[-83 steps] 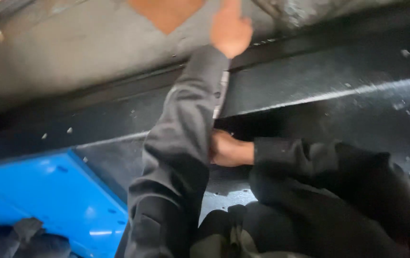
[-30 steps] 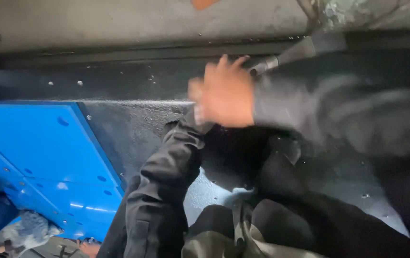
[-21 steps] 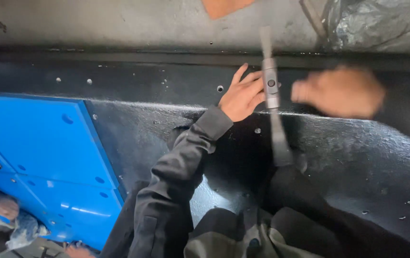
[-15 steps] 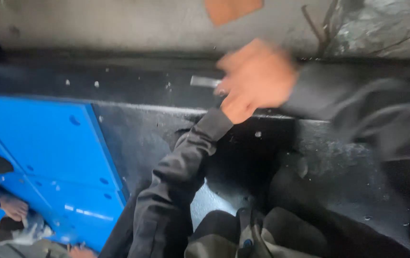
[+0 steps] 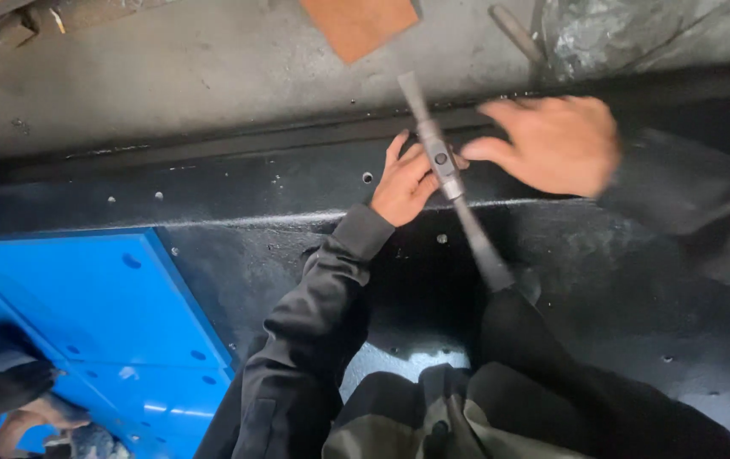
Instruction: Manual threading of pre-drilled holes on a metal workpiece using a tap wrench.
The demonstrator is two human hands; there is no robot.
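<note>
A long grey metal wrench bar (image 5: 448, 174) with a hub at its middle stands slanted over the black steel plate (image 5: 237, 255), which has small holes in it. My left hand (image 5: 400, 185), in a dark sleeve, grips the tool at the hub, fingers curled behind it. My right hand (image 5: 552, 143) is blurred just right of the bar's upper half, fingers spread, thumb pointing at the bar, holding nothing. The bar's lower end passes in front of my dark trouser leg (image 5: 552, 374).
A blue panel (image 5: 84, 314) with holes lies on the left, edge against the black plate. Behind the plate runs a grey concrete ledge (image 5: 169, 76) with an orange-brown sheet (image 5: 360, 24). Another person's hand (image 5: 29, 421) shows at the bottom left.
My right hand has swung from over my left hand out to the right of the bar. The bar has turned and now shows slanted. My left hand has stayed at the hub.
</note>
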